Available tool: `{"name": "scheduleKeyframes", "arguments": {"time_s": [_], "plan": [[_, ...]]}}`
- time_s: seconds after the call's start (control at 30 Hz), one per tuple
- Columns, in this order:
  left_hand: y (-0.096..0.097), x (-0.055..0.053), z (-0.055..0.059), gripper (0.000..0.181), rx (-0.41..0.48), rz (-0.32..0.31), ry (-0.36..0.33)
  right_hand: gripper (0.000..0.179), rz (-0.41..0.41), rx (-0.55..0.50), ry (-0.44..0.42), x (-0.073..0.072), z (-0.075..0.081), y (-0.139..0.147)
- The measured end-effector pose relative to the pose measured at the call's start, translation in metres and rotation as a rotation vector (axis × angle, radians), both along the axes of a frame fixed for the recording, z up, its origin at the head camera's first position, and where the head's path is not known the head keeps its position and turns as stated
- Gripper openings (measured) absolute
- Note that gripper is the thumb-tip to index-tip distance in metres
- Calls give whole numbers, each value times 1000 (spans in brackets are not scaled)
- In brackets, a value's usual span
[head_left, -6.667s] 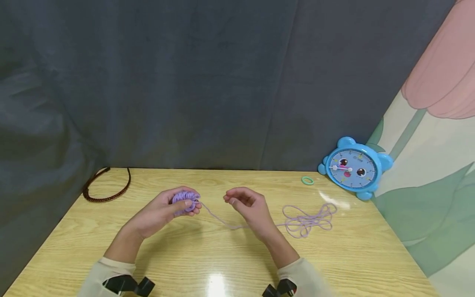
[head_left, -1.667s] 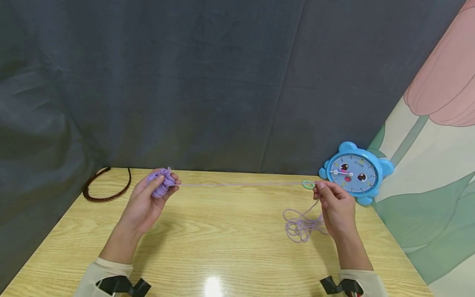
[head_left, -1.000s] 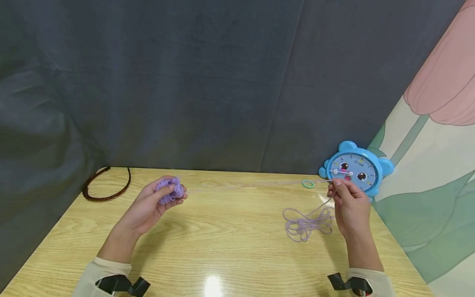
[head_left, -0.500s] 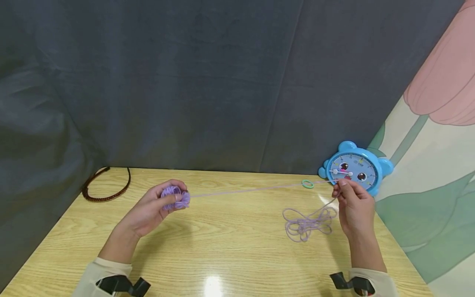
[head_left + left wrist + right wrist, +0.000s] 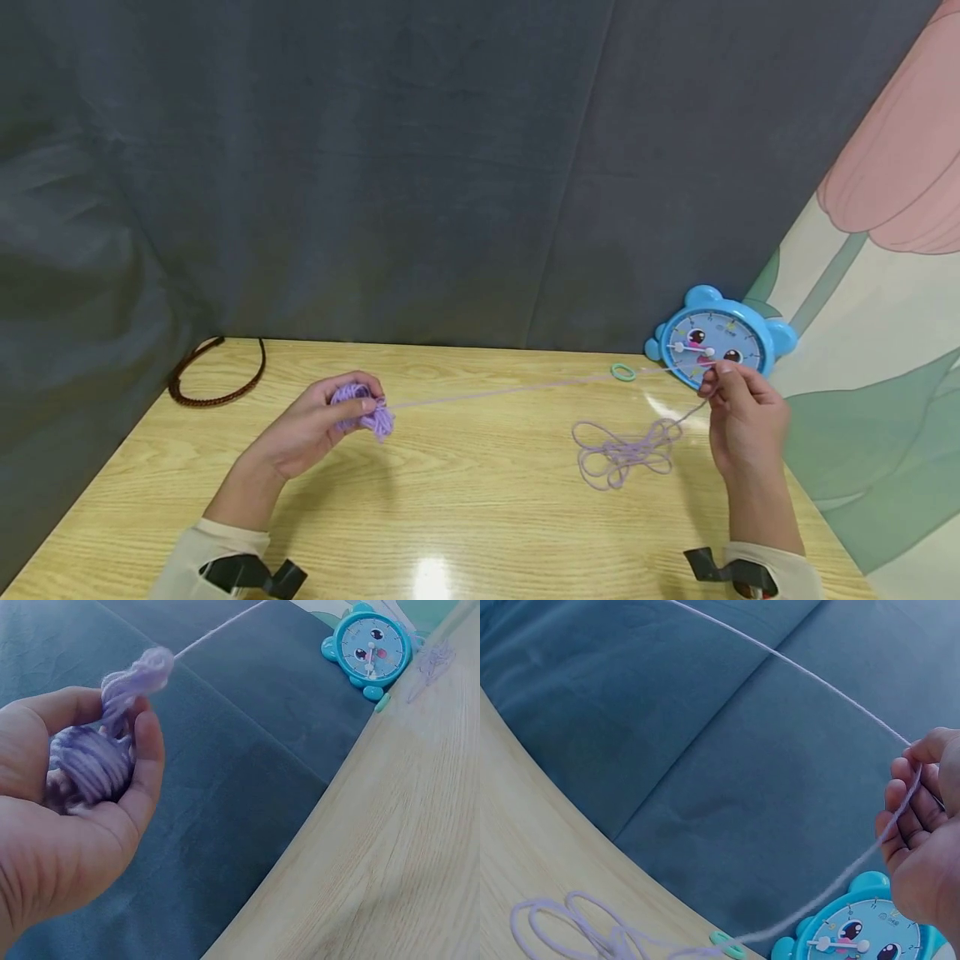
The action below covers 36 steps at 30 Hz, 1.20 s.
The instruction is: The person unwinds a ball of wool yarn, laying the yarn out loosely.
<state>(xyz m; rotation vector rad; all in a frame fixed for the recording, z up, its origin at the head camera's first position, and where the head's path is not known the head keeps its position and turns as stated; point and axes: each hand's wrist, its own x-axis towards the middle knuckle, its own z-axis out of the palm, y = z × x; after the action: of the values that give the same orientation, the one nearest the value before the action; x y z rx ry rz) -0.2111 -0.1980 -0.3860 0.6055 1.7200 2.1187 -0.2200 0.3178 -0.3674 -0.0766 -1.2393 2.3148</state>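
My left hand grips a small wound bundle of purple yarn; a twisted end of the bundle sticks out past the fingertips. From it a single strand runs taut across to my right hand. Thumb and forefinger of the right hand pinch that strand, as the right wrist view shows. Below the pinch, the yarn passes over the other fingers and slopes down to a loose pile of looped yarn on the table.
A blue bear-shaped clock stands at the table's right rear, partly behind the right hand. Close by lies a green ring. A brown braided band lies at the back left. A dark curtain hangs behind the wooden table.
The right hand has come from the middle out to the far right, pinching the strand and drawing it taut. Lately it edges further right, while the bundle turns in the left hand.
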Motion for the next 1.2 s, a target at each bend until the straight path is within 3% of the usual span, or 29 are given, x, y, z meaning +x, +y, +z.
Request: {"name": "scheduleKeyframes", "arguments": {"time_s": [0.23, 0.43, 0.77, 1.0, 1.2], "plan": [[0, 0, -1, 10, -17, 109, -18, 12, -27, -10, -26, 3, 2, 12], [-1, -1, 0, 11, -26, 155, -23, 12, -58, -34, -30, 5, 4, 25], [-5, -3, -1, 11, -21, 186, -27, 14, -151, -93, -40, 3, -3, 45], [-5, -4, -1, 11, -13, 183, -22, 7, -103, -71, -118, 2, -9, 51], [-3, -3, -2, 9, -6, 174, -31, 6, -137, 2, -222, -4, -9, 39]]}}
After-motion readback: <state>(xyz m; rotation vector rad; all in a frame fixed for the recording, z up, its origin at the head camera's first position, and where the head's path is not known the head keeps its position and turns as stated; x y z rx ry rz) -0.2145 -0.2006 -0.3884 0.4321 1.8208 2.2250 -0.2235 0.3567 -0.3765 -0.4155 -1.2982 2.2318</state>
